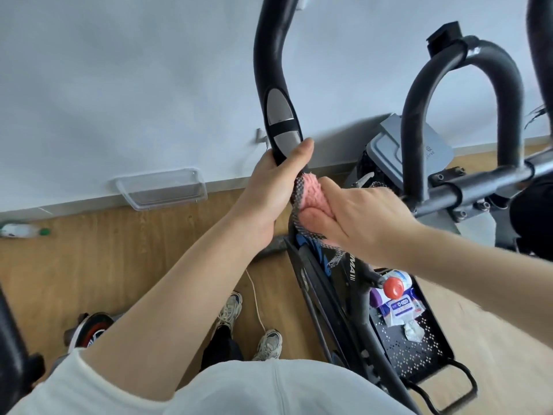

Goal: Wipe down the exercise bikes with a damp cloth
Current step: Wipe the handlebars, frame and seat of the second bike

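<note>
Head view: the handlebar (267,70) is gripped by the left hand (269,190), fingers wrapped round it. Just below, the pink cloth (312,196) is pinched in the right hand (359,217) and pressed against the handlebar. Probably soft and floppy, best held bunched up.

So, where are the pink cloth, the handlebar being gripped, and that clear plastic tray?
pink cloth (312,196), head view, on its fluffy pink top.
handlebar (268,55), head view, on the upper curve of the black tube.
clear plastic tray (161,190), head view, on its see-through bottom, by the wall.
</note>
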